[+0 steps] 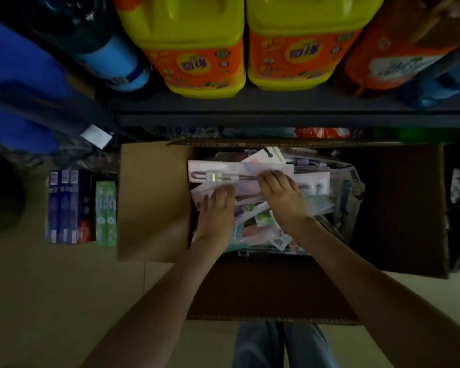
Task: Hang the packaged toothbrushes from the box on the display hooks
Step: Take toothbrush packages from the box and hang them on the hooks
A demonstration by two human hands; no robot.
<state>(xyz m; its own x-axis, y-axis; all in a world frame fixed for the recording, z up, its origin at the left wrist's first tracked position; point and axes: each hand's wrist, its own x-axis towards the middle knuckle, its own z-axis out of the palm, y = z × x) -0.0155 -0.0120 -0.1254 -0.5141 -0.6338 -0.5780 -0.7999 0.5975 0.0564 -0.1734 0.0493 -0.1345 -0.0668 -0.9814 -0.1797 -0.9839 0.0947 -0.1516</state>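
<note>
Head view: our open cardboard box (154, 203) holds a heap of flat, glossy toothbrush packs (314, 183), too many to count. Our right hand (282, 192) pinches the long pale top pack (223, 168); our left hand (218, 205) rests flat-fingered on the heap. Two yellow plastic jugs (197, 35) stand on the shelf (276, 104) beyond.

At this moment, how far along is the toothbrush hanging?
Early, by the look of it. Done: nothing hung shows in this view. In hand: the right hand grips a long pale toothbrush pack lying on top, and the left hand rests flat just below it. Left: the cardboard box is heaped with other packs, all to be hung.
</note>
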